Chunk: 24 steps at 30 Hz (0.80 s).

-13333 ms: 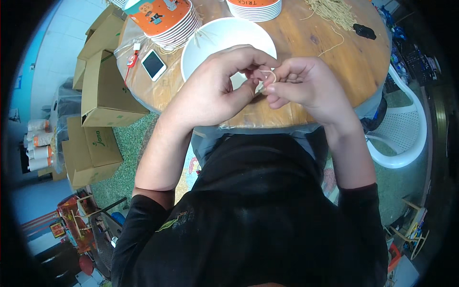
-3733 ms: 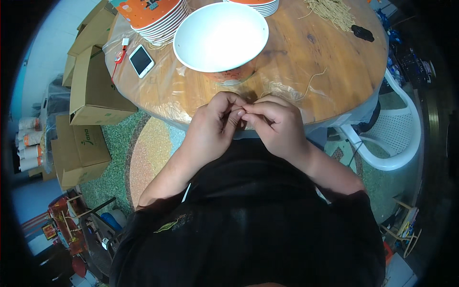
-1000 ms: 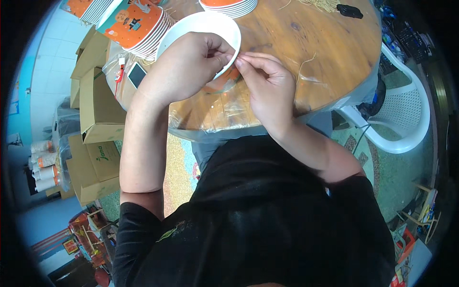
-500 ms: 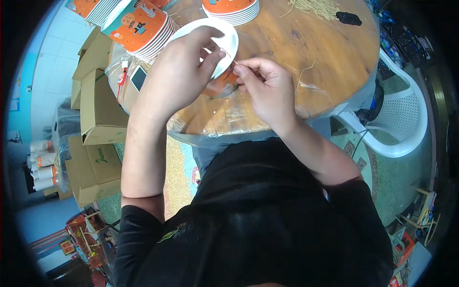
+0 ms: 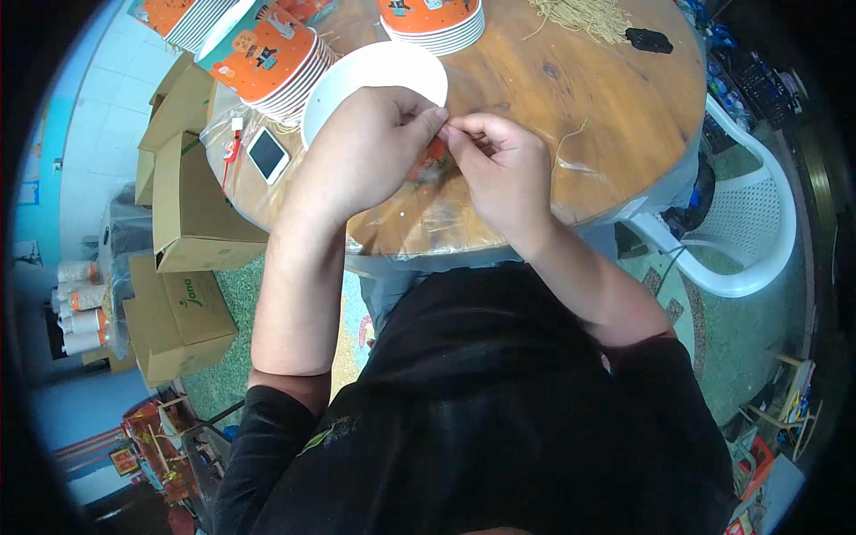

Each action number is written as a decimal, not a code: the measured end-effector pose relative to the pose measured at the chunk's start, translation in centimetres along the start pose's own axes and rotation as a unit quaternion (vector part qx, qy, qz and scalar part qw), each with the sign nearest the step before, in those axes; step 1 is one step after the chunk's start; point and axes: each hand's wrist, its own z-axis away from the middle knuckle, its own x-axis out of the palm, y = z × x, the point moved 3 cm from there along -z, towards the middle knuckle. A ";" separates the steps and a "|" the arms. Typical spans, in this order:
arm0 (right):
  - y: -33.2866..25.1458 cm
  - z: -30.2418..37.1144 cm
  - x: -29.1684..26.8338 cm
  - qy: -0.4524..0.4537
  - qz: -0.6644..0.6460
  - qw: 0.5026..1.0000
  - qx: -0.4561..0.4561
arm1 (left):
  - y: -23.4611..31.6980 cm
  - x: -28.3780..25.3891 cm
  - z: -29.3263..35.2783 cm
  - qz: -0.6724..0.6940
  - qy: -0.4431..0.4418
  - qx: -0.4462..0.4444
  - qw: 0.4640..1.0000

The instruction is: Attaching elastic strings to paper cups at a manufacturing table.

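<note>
A paper bucket [image 5: 379, 69], white inside, stands tilted with its mouth toward me, and its orange printed side shows partly below. My left hand [image 5: 379, 143] lies across its near rim, thumb and fingers pinched together. My right hand [image 5: 504, 165] meets it at the right edge of the rim, thumb and forefinger also closed in a pinch. A thin tan cord [image 5: 447, 122] is between the fingertips of both hands, mostly hidden by them. The other fingers of my right hand are curled.
Nested stacks of orange paper buckets [image 5: 267, 58] stand at the back left, with another stack [image 5: 434, 25] behind. A phone [image 5: 267, 155] and a red-and-white cable [image 5: 233, 147] lie left. Tan cords [image 5: 584, 18] and a black object [image 5: 649, 40] lie at the back right. Cardboard boxes [image 5: 209, 209] flank the table.
My left hand has moved right and down, its fingertips now against those of my right hand. More of the bucket's white inside shows, and the phone has come into fuller view.
</note>
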 end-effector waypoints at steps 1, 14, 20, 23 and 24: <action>0.0 -0.1 -0.1 0.002 0.000 1.000 0.000 | -0.1 0.1 0.0 0.044 0.017 0.001 0.999; -0.4 -0.4 -1.5 -0.079 -0.062 0.993 0.061 | -1.6 2.7 0.9 0.041 0.247 0.155 0.956; -2.5 -2.2 -4.0 -0.175 0.106 0.977 0.068 | -1.9 2.2 1.3 0.130 0.249 0.136 0.950; -3.6 -4.2 -5.0 -0.211 0.223 0.951 -0.027 | -1.8 2.2 1.1 0.174 0.207 0.120 0.955; -4.0 -5.0 -5.2 -0.221 0.258 0.933 -0.119 | -1.8 2.2 1.1 0.169 0.201 0.127 0.957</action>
